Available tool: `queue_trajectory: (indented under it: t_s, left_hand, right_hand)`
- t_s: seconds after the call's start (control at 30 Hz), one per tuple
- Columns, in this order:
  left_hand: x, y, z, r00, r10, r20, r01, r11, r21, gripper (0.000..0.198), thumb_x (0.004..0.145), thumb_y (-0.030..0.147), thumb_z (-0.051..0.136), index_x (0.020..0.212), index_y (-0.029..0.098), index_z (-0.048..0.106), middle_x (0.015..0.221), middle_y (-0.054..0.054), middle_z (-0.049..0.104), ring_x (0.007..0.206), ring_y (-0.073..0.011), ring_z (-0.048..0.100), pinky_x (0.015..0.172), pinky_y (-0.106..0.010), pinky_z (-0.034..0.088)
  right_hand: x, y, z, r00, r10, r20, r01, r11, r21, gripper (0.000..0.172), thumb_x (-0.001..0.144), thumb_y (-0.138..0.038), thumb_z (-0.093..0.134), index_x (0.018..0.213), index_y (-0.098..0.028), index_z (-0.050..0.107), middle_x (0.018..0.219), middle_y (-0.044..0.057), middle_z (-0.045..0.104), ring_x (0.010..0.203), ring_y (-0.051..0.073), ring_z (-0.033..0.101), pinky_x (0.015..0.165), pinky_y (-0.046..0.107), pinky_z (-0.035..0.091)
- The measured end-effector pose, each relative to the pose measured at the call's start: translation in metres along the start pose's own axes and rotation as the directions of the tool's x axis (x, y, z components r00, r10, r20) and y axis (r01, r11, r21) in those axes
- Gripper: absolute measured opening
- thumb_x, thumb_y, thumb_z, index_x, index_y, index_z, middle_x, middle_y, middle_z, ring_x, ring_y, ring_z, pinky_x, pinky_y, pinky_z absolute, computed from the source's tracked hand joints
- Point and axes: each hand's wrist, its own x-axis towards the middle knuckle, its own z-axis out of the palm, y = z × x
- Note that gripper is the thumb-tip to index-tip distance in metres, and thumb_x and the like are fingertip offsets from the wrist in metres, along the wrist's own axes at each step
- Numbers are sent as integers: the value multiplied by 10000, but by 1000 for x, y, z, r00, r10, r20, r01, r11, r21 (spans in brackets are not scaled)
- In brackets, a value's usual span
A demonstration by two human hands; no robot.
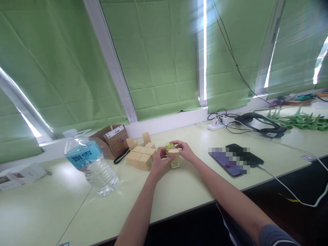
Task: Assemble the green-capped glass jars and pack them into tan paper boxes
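A small tan cardboard box (174,160) with a green label stands on the table between my hands. My left hand (161,162) grips it from the left, its thumb across the side. Just behind the box's top is a small green item (168,146) with a yellowish loop; its kind is too small to tell. My right hand (185,151) curls round from the right with its fingers at this green item, partly hidden by the box. Several matching tan boxes (139,159) sit in a group left of my left hand, two with raised flaps.
A large water bottle (98,171) and an opened brown carton (112,141) stand to the left. Two phones (230,162), one on a white cable, lie at right. Farther back are a power strip (216,125), a black headset (261,125) and green cone-shaped pieces (304,120).
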Motion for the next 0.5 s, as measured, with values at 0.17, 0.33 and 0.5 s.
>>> queue_trajectory:
  t_s: [0.17,0.33,0.5]
  left_hand:
    - [2,-5,-3,999,-41,-10,41,999,0,510,679,382,863,1012,209,518,985,-44,684,888,-174,676,815,-322,548]
    - [2,-5,-4,999,-53,8,53,999,-8,512,690,366,858,1036,218,512,1029,-53,692,918,-177,677,843,-335,546]
    - [1,-3,-3,999,-53,11,53,998,-15,496,713,382,844,1060,220,529,1072,-69,693,951,-190,686,839,-334,545]
  right_hand:
    - [-1,-2,-6,999,6,31,-4,998,-69,360,705,-253,703,1060,-198,736,988,57,700,937,207,601,750,302,510]
    - [0,0,-10,996,28,86,-17,991,-130,405,693,-226,702,1097,-207,728,1001,49,716,886,192,606,832,339,490]
    - [1,2,-6,989,8,145,2,998,-66,357,694,-220,680,1050,-207,718,1024,39,721,900,196,606,894,353,456]
